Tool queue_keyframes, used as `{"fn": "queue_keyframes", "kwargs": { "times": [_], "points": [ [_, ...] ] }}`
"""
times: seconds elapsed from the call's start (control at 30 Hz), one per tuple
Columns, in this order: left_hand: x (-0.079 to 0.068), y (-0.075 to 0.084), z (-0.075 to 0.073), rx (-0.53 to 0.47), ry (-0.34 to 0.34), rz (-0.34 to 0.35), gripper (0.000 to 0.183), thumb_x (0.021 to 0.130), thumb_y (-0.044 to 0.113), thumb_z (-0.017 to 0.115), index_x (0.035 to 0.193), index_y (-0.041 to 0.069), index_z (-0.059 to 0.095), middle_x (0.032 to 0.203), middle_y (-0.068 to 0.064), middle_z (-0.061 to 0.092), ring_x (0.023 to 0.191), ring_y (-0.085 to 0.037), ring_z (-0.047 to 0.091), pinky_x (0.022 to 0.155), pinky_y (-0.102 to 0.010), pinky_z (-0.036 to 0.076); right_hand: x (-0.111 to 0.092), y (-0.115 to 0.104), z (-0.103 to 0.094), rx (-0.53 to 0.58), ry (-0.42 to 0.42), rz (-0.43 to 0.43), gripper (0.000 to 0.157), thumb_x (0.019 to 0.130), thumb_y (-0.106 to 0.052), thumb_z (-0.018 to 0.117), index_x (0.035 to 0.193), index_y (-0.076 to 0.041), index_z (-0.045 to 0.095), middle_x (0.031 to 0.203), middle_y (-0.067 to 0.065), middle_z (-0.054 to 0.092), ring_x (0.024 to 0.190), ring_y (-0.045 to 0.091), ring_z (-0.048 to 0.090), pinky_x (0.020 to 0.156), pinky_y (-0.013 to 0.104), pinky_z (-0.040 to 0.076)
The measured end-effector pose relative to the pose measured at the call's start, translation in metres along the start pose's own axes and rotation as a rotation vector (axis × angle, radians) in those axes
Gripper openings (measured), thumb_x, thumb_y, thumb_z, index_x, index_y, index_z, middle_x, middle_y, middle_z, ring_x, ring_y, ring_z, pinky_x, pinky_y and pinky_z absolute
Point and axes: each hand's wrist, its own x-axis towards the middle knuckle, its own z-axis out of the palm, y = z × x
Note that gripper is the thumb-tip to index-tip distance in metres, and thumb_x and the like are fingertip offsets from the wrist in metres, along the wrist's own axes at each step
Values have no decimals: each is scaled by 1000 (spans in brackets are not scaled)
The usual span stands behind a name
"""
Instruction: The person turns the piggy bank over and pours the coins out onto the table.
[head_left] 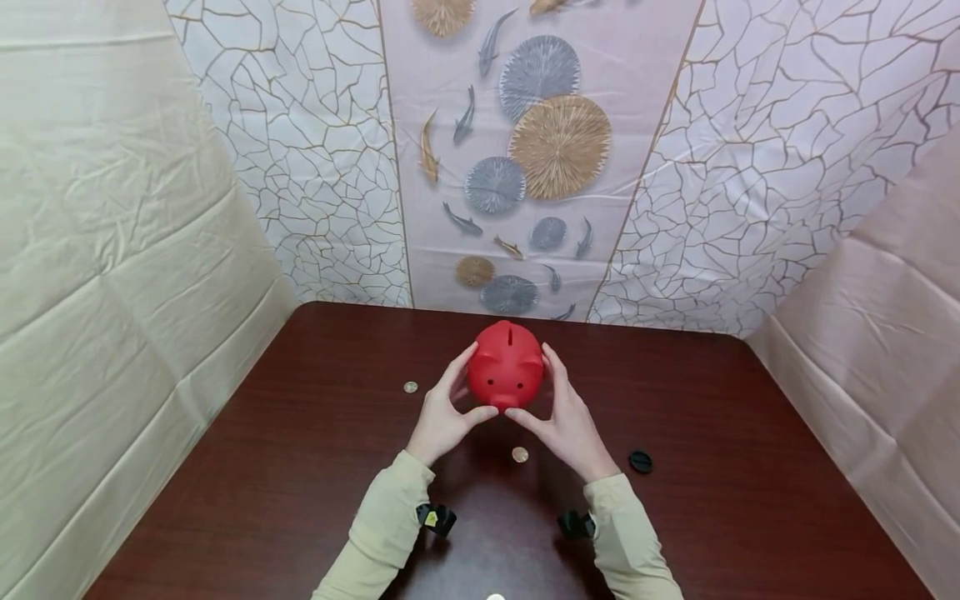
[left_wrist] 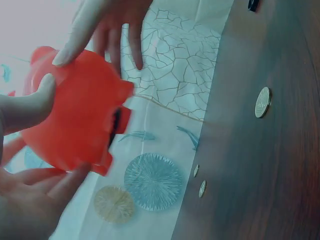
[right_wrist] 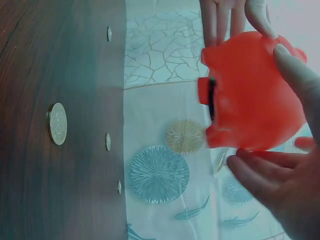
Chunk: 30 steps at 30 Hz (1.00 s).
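A red piggy bank (head_left: 506, 367) is held up above the dark table between both hands, its snout toward me and the coin slot on top. My left hand (head_left: 442, 418) grips its left side, thumb near the snout and fingers along the flank. On the other side my right hand (head_left: 567, 423) grips it the same way. Both wrist views show stubby feet and a dark patch on the underside; whether that is a hole cannot be made out. A gold-coloured coin (head_left: 520, 454) lies on the table between the forearms.
Another coin (head_left: 411, 387) lies left of the hands, and a pale round piece (head_left: 495, 597) shows at the bottom edge. A round black plug (head_left: 641, 462) lies right of the right wrist. Patterned cloth (head_left: 330, 167) hangs behind the table (head_left: 720, 467).
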Motion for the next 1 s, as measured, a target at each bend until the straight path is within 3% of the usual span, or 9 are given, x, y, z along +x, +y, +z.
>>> {"fn": "queue_keyframes", "kwargs": {
  "times": [0.17, 0.3, 0.53, 0.73, 0.83, 1.0],
  "points": [
    [0, -1, 1, 15, 29, 131, 94, 74, 2, 81, 151, 23, 32, 152, -10, 42, 137, -30, 46, 100, -46, 50, 0, -1, 0, 16, 64, -120, 106, 73, -17, 85, 155, -18, 17, 143, 14, 47, 107, 29, 62, 89, 47, 55],
    [0, -2, 4, 56, 66, 221, 99, 70, -3, 82, 152, 20, 31, 155, -9, 37, 138, -29, 44, 100, -42, 50, 0, -1, 1, 37, 83, -192, 108, 71, -10, 85, 155, -16, 17, 146, 14, 42, 118, 29, 57, 92, 46, 55],
    [0, 0, 9, 38, 96, 267, 96, 70, -8, 80, 150, 16, 33, 159, -8, 31, 141, -27, 40, 106, -42, 45, 4, 2, 5, 61, 173, -352, 107, 69, 0, 85, 153, -7, 19, 152, 16, 33, 130, 28, 44, 101, 11, 42],
    [0, 2, 13, 58, 131, 362, 86, 74, -10, 76, 147, 10, 35, 158, -12, 31, 141, -25, 41, 107, -45, 43, 6, -1, 8, 106, 239, -476, 103, 66, 10, 82, 147, 3, 18, 152, 22, 27, 143, 20, 31, 108, 18, 40],
    [1, 2, 15, 79, 158, 432, 83, 75, -14, 73, 145, 6, 34, 157, -16, 31, 142, -17, 40, 108, -43, 43, 7, -1, 8, 115, 261, -529, 99, 65, 14, 80, 143, 6, 19, 151, 27, 26, 146, 19, 27, 109, 19, 39],
    [2, 1, 16, 84, 179, 468, 81, 74, -16, 72, 143, 3, 34, 156, -20, 31, 142, -8, 37, 110, -36, 41, 7, -1, 8, 88, 269, -548, 98, 66, 14, 79, 142, 5, 19, 152, 28, 26, 146, 20, 28, 108, 18, 39]
  ]
}}
